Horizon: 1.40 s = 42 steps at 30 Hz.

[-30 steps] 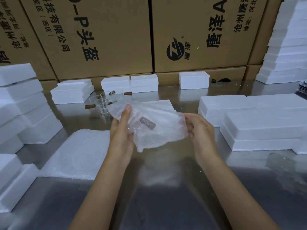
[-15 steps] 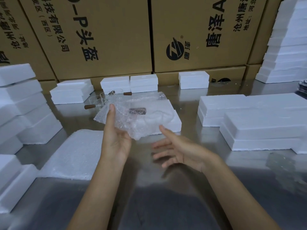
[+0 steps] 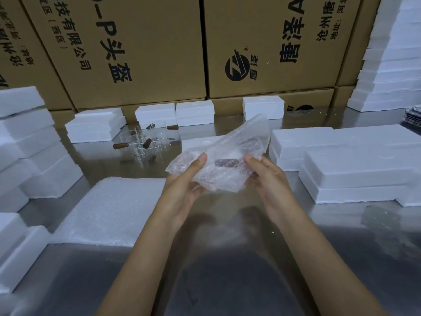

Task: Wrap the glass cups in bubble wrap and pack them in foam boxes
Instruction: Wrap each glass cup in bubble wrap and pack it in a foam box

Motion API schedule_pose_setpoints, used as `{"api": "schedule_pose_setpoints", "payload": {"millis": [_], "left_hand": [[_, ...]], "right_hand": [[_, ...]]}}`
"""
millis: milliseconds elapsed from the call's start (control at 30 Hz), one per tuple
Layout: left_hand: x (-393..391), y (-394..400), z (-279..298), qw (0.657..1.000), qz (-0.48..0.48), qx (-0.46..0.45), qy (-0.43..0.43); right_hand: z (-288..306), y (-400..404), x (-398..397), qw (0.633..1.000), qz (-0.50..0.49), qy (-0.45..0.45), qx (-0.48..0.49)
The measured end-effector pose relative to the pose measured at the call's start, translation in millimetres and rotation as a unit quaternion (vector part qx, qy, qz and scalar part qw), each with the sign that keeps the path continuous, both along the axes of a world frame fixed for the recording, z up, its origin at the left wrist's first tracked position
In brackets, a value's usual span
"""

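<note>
1. The person is holding a half-wrapped glass cup [image 3: 227, 162] up off the steel table [image 3: 227, 258], with a sheet of bubble wrap [image 3: 237, 153] bunched loosely around it; only the cup's brown handle is showing clearly through the plastic.
2. The left hand [image 3: 184, 185] is cupping the bundle from underneath, its thumb pressing up along the near left edge of the wrap and its fingers curling beneath.
3. The right hand [image 3: 266, 176] is gripping the bundle's right side, with the thumb lying on top and the fingers tucked under the plastic.
4. One corner of the sheet is sticking up loose beyond the right hand, so to my eye the wrapping is only partly done; the ends are not yet folded in.
5. Further out from the left hand, several bare glass cups [image 3: 142, 144] with brown handles are waiting on the table, so there seems to be plenty of wrapping left.
6. Just left of the left forearm, a stack of bubble wrap sheets [image 3: 109, 210] is lying flat, ready for them.
7. A foam box [image 3: 196, 142] is sitting directly beyond the bundle; I cannot tell whether it is open.
8. More foam boxes [image 3: 355, 172] are standing closed just right of the right hand, and others [image 3: 29, 156] are piled well to the left; whether any are packed I cannot tell.
</note>
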<state>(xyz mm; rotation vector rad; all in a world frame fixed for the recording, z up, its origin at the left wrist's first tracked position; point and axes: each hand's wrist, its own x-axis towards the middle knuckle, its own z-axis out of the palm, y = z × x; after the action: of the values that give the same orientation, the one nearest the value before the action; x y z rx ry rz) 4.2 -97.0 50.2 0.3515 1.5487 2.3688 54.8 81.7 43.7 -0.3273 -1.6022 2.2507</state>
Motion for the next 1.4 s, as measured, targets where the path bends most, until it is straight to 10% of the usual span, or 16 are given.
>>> {"api": "schedule_pose_setpoints", "payload": {"millis": [633, 1000, 1400], "left_hand": [[2, 2, -12, 0.935, -0.096, -0.324, 0.11], [5, 15, -21, 0.947, 0.058, -0.288, 0.131], [0, 8, -18, 0.933, 0.054, -0.303, 0.187]], "right_hand": [[-7, -11, -3, 0.955, -0.009, 0.058, 0.291], [-6, -22, 1, 0.953, 0.005, 0.118, 0.28], [-38, -21, -6, 0.817, -0.03, 0.042, 0.575]]}}
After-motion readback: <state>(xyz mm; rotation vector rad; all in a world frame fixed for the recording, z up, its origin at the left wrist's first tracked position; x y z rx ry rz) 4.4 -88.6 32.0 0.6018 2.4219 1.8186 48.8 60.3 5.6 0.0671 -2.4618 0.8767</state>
